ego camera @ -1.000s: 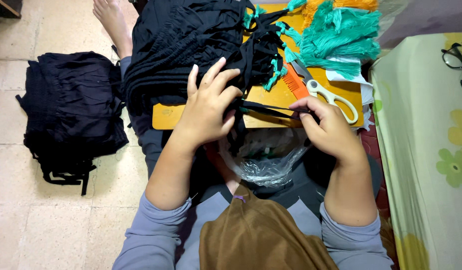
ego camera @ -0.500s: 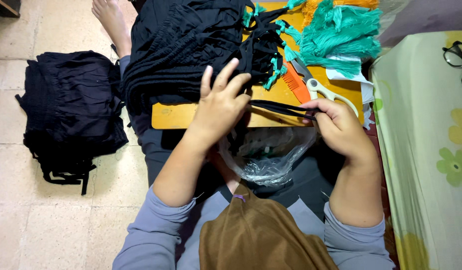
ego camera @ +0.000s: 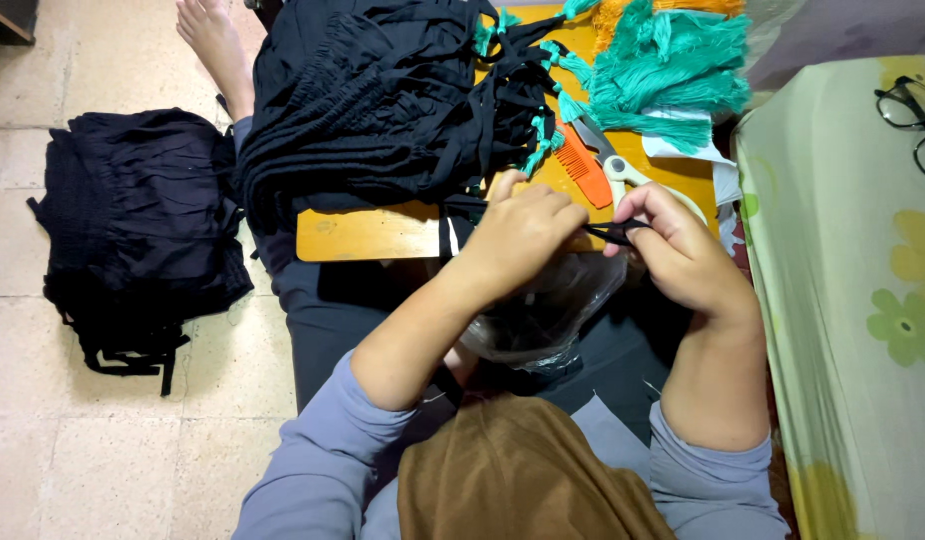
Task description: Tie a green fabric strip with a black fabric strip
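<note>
Curled now, left hand (ego camera: 518, 235) and right hand (ego camera: 683, 250) pinch black strap (ego camera: 613, 232); clear bag (ego camera: 543, 315) below.

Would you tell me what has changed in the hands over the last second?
The left hand curled from spread fingers into a pinch on the black strap and moved toward the right hand, which keeps hold of it. The scissors, orange comb and black garments stayed put.

a home used for sewing piecework: a person sits on a tiled floor (ego camera: 113, 440) beside a bed with a flowered sheet (ego camera: 863, 300), a wooden board (ego camera: 383, 232) on the lap, black garments (ego camera: 133, 230) heaped alongside.
</note>
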